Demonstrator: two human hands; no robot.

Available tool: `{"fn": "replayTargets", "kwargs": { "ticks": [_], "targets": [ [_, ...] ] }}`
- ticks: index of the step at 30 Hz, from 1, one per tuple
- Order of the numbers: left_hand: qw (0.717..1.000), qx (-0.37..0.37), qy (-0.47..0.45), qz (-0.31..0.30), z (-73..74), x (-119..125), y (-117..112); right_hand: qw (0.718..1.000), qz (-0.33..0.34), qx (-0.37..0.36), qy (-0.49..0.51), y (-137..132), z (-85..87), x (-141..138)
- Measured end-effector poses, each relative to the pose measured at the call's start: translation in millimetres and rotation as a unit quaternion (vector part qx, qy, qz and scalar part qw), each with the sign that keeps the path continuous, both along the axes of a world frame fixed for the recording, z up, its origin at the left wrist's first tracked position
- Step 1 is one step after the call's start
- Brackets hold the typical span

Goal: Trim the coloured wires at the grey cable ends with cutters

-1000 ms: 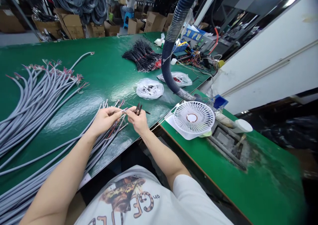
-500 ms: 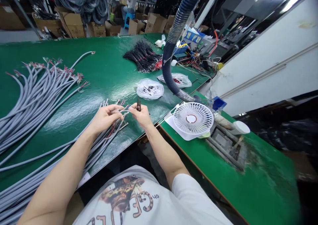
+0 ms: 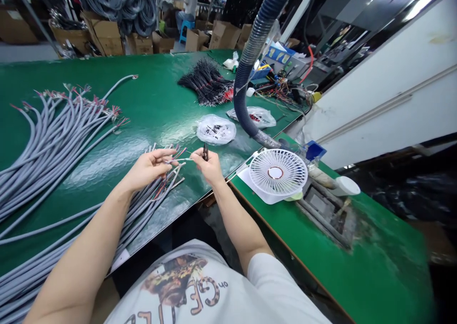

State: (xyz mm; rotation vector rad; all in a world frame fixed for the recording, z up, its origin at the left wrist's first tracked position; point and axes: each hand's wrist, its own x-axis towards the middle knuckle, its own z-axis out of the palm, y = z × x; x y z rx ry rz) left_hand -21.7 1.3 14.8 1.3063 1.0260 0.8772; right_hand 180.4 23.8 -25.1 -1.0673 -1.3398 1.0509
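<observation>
Head view: left hand (image 3: 150,169) fingers pinch a grey cable (image 3: 162,183) end, right hand (image 3: 209,164) fingers grip thin wire (image 3: 185,159) and dark tool (image 3: 204,151) above desk (image 3: 143,109).

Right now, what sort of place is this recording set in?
Most likely a cable or wire-harness assembly workshop. Bundles of grey cables with stripped coloured ends lie across a long green workbench, a ribbed extraction hose hangs over it, and the left hand and right hand work one cable end.
</observation>
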Motion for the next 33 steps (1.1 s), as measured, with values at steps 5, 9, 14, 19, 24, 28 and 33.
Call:
{"fn": "replayTargets", "kwargs": {
  "ticks": [5, 9, 14, 19, 24, 28, 33],
  "targets": [
    [0.994, 0.049, 0.045, 0.086, -10.6, -3, 7, 0.994, 0.048, 0.069, -0.072, -28, -2.3, 1],
    [0.981, 0.09, 0.141, 0.102, -15.8, -2, 8, 0.977, 0.118, 0.144, -0.099, -45, 15.9, -10],
    [0.972, 0.135, 0.186, 0.049, -17.9, 2, 4, 0.967, 0.193, 0.124, -0.108, -43, 34.8, -13],
    [0.969, 0.153, 0.193, -0.033, -13.0, 5, 0, 0.928, 0.286, 0.118, -0.209, -18, 69.9, 14],
    [0.981, 0.071, 0.12, -0.138, 4.7, 0, -4, 0.913, 0.404, -0.021, -0.047, 3, 64.8, 20],
    [0.987, 0.019, 0.063, -0.143, 12.3, -7, -5, 0.912, 0.364, -0.109, 0.156, 4, 27.3, -3],
    [0.995, -0.004, 0.009, -0.095, 2.8, -14, -1, 0.909, 0.274, -0.12, 0.291, -2, 1.2, -40]
  ]
}}
